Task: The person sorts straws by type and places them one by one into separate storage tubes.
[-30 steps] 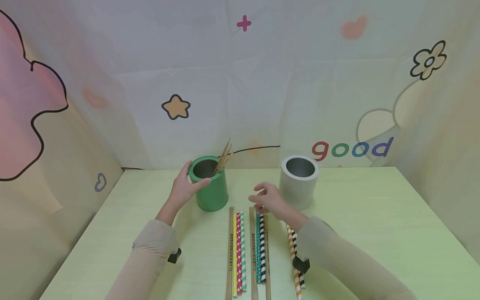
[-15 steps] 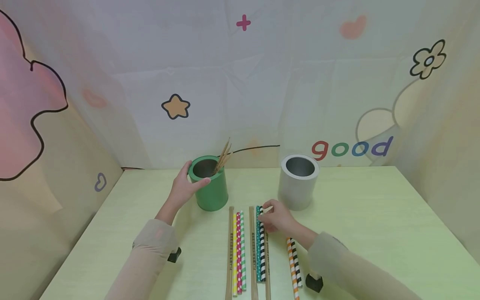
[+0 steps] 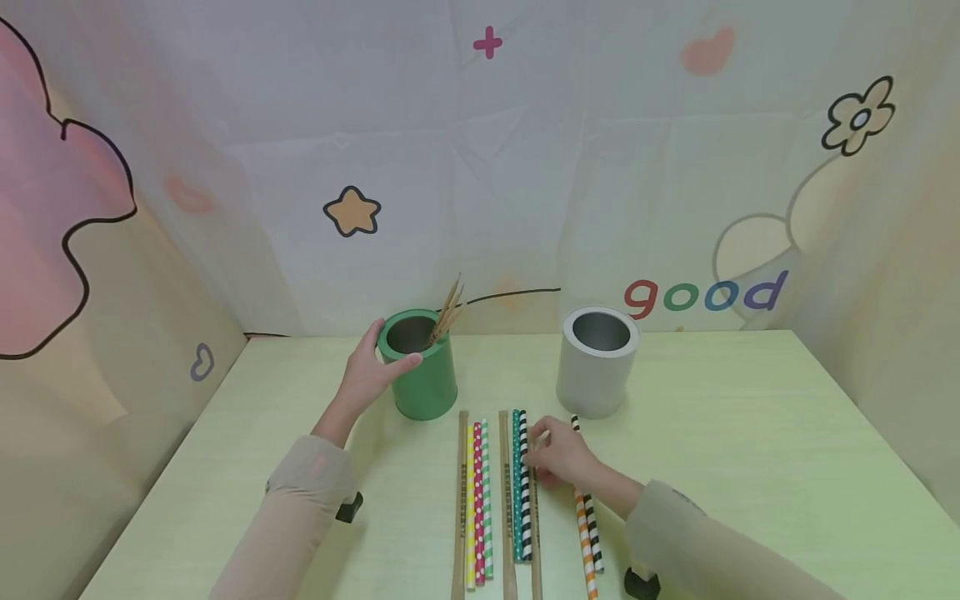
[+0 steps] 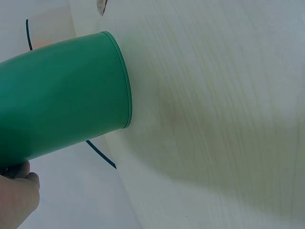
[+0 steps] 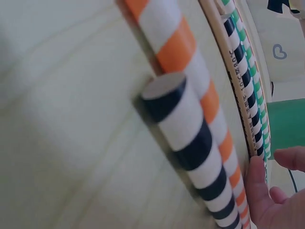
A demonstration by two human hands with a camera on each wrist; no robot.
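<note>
A pale green table (image 3: 750,433) is seen from above, with sticks and straws laid in a row running from front to back. The left hand (image 3: 367,377) is wrapped around the rim of a green cup (image 3: 420,375) that holds a few wooden sticks (image 3: 447,310); the cup stands upright at the back left. The right hand (image 3: 558,454) is lowered onto the row, its fingers curled and touching a wooden stick (image 3: 534,500) beside the black-striped straw (image 3: 525,492); whether the stick is already pinched cannot be told.

The step in hand is judged to be picking one stick out of the row. A clean pinch on that stick alone is called for next, without the neighbouring straws being dragged along.

The stick lies flat, its long axis pointing away from the person toward the cups. A grey cup (image 3: 597,362) stands at the back right.
</note>
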